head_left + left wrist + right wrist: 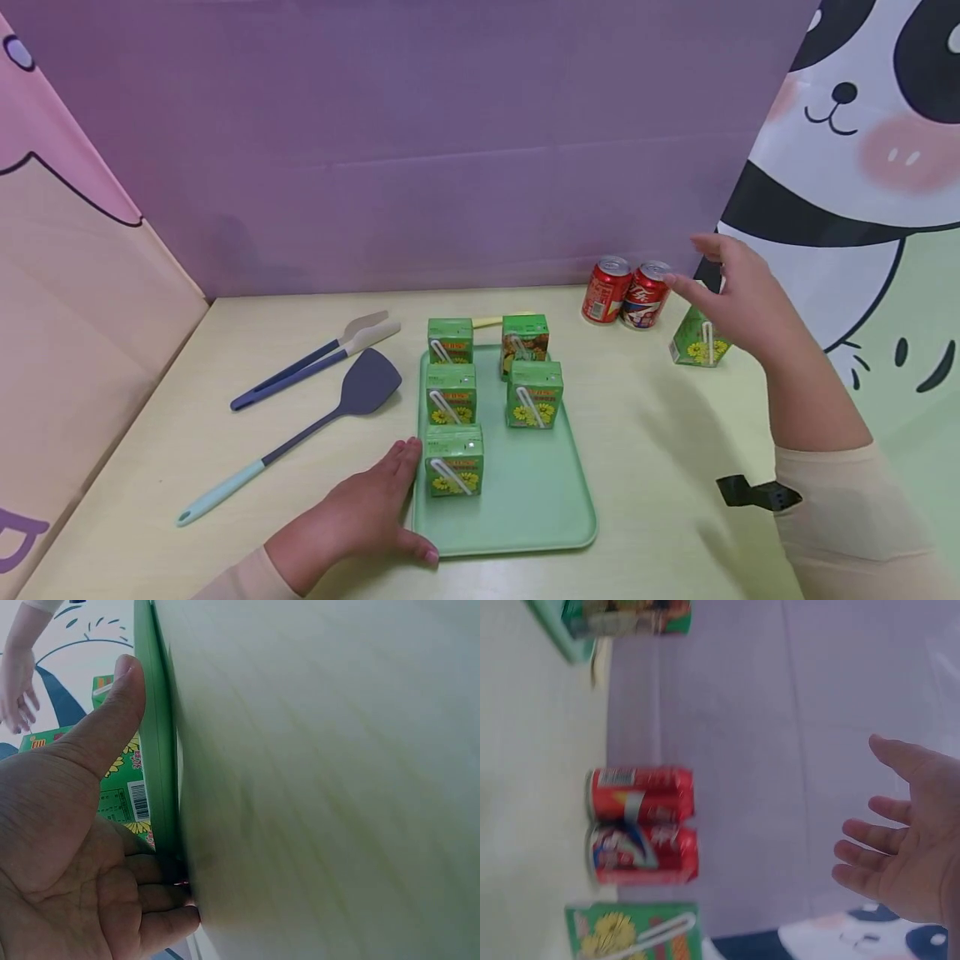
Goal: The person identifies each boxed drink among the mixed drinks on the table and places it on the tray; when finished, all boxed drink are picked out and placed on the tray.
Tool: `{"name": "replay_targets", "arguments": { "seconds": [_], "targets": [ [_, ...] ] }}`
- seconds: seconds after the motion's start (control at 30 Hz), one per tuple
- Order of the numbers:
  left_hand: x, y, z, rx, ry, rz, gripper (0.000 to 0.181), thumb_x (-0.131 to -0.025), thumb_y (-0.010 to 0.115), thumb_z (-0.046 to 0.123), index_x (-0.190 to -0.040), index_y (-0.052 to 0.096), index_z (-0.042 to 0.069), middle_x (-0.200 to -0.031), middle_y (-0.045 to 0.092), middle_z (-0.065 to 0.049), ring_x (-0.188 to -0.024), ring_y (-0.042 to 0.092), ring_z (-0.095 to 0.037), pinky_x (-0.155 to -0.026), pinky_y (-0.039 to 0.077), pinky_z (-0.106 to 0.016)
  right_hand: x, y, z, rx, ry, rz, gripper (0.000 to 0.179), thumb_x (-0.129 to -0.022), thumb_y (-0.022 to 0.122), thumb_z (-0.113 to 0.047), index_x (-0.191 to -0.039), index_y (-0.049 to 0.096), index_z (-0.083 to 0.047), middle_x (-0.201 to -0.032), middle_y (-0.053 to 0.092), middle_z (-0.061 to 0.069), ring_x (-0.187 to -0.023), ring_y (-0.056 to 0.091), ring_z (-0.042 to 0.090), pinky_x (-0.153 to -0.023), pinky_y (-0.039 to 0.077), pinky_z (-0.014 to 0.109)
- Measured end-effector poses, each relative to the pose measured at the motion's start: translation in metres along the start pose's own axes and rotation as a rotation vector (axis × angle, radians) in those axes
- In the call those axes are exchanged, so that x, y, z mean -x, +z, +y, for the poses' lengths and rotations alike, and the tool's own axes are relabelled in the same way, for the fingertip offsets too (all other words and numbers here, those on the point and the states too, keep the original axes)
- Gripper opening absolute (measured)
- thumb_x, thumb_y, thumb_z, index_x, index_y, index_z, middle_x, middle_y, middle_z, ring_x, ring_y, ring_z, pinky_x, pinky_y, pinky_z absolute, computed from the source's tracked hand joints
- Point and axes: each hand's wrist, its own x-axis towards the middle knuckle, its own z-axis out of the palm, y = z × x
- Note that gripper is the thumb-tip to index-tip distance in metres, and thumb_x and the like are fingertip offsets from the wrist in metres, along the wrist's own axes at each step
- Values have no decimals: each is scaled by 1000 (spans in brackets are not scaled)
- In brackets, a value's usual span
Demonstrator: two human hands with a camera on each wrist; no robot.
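Several green drink cartons with white straws, one of them a front carton [454, 462], stand upright on a light green tray [525, 508]. My left hand [367, 508] rests against the tray's left edge, thumb at the front corner; the left wrist view shows its palm [67, 847] beside the tray rim [159, 750]. My right hand [750, 304] is raised above a lone green carton [699, 340] at the right, partly covering it. In the right wrist view the right hand [911, 832] has its fingers spread, holding nothing, apart from that carton [634, 934].
Two red cans, a left one [606, 290] and a right one [645, 295], stand by the back wall. Left of the tray lie tongs [315, 362] and a dark spatula [367, 383]. Behind the tray is a thin yellow item [487, 322], partly hidden. Cloth walls enclose the table.
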Motion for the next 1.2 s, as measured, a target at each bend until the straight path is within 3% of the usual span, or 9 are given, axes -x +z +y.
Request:
{"name": "replay_targets", "arguments": {
  "seconds": [0.1, 0.43, 0.57, 0.77, 0.97, 1.2],
  "targets": [
    [1, 0, 0, -3, 1, 3, 138, -57, 77, 76, -155, 18, -1, -160, 23, -22, -147, 26, -36, -104, 43, -54, -7, 2, 28, 34, 44, 22, 92, -93, 54, -58, -157, 14, -5, -160, 19, 26, -146, 14, 48, -104, 24, 74],
    [-1, 0, -2, -10, 9, 5, 137, -57, 77, 75, -155, 19, -1, -160, 23, -23, -147, 26, -37, -103, 44, -54, -16, 23, 100, 10, 165, -10, 106, -90, 57, -62, -156, 2, 1, -157, 8, 35, -143, 10, 54, -103, 22, 75],
    [-1, 0, -3, -10, 9, 7, 137, -58, 78, 74, -155, 19, -2, -160, 23, -23, -147, 26, -37, -104, 43, -54, -19, 32, 117, 0, 183, -26, 110, -88, 59, -63, -155, 1, 3, -155, 7, 39, -142, 10, 57, -105, 20, 74],
    [-1, 0, -2, -15, 1, -11, 137, -58, 77, 75, -155, 18, -1, -161, 21, -22, -148, 23, -36, -105, 42, -54, -20, 44, 142, -40, 245, -87, 117, -86, 64, -62, -155, -7, 0, -153, 5, 40, -132, 22, 58, -102, 27, 74],
    [-1, -1, -2, -29, 2, -4, 136, -59, 77, 75, -155, 18, -1, -161, 21, -21, -148, 24, -35, -105, 43, -54, -17, 54, 156, -96, 244, -138, 112, -89, 64, -54, -154, -8, 2, -147, 15, 42, -129, 27, 56, -103, 28, 72],
    [-1, 1, -2, -28, 3, -1, 135, -59, 77, 75, -155, 19, -1, -161, 21, -22, -148, 25, -35, -105, 43, -53, -15, 61, 159, -107, 219, -86, 107, -90, 63, -54, -153, 2, 6, -140, 27, 40, -122, 35, 53, -101, 32, 70]
  ]
}}
